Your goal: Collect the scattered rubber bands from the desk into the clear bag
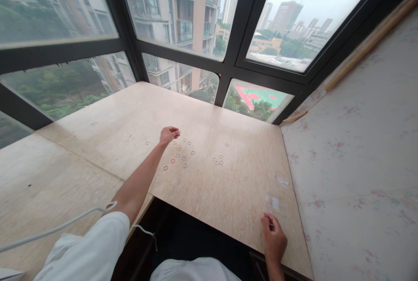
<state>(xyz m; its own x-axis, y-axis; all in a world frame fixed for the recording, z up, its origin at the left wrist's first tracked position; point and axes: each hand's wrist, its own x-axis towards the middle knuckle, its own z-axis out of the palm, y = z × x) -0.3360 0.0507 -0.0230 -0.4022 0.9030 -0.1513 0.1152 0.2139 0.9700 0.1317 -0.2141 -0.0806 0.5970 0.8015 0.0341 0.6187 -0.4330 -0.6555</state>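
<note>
My left hand (169,134) reaches out over the middle of the table (202,120), its fingers closed in a pinch. At the fingertips shows a small thin ring (179,132). Below and beside that hand lie several more rings of the same size, some reddish, like the red ring (173,161), and some greenish or dull, like the green ring (185,165). Further right sits a small cluster of pale rings (217,163), with a lone ring (227,145) beyond it. My right hand (274,236) rests at the near right edge, fingers curled, with no object visible in them.
Clear plastic bags with white labels (276,204) lie just beyond my right hand. A white cable (62,227) runs across my left arm. Dark-framed windows (183,56) border the table's far side; a flowered wall (352,176) stands at right. A seam (88,161) crosses the tabletop.
</note>
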